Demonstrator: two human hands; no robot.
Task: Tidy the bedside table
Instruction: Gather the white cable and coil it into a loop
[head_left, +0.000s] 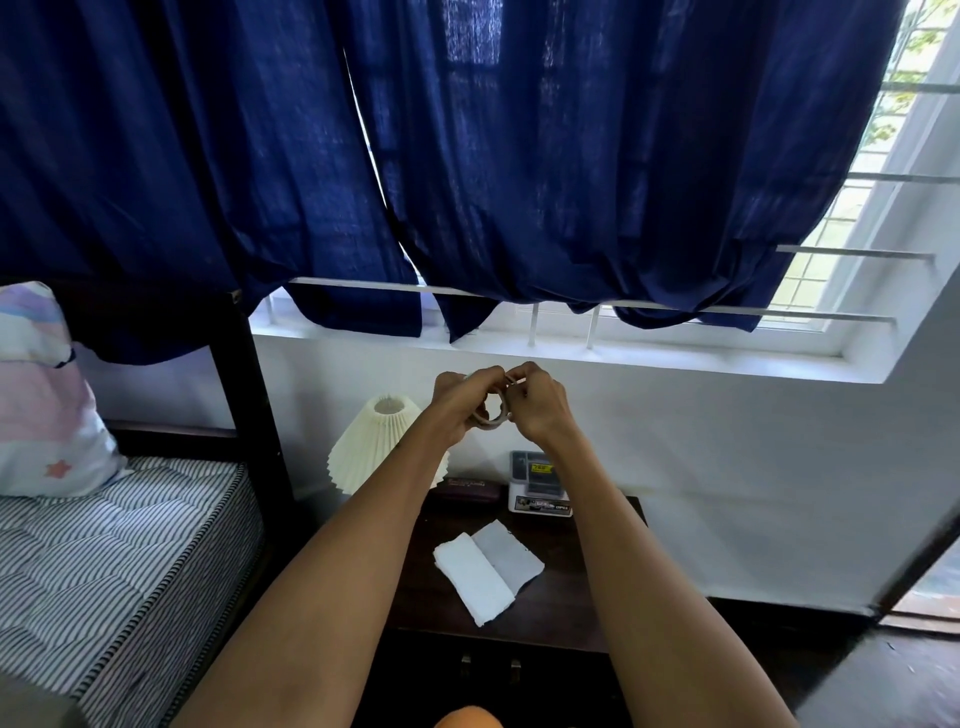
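Tape roll (491, 415), centre frame above the dark surface (561, 592), sits between both hands: left hand (460, 402) curls round its rim, right hand (537, 402) pinches near its top edge. Likely light, stiff, sticky-edged; best held by the ring.

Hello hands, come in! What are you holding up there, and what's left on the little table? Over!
Both hands, left and right, gripping a ring-shaped roll above the bedside table. White cloth, lamp, small box still there. Nothing in the way.
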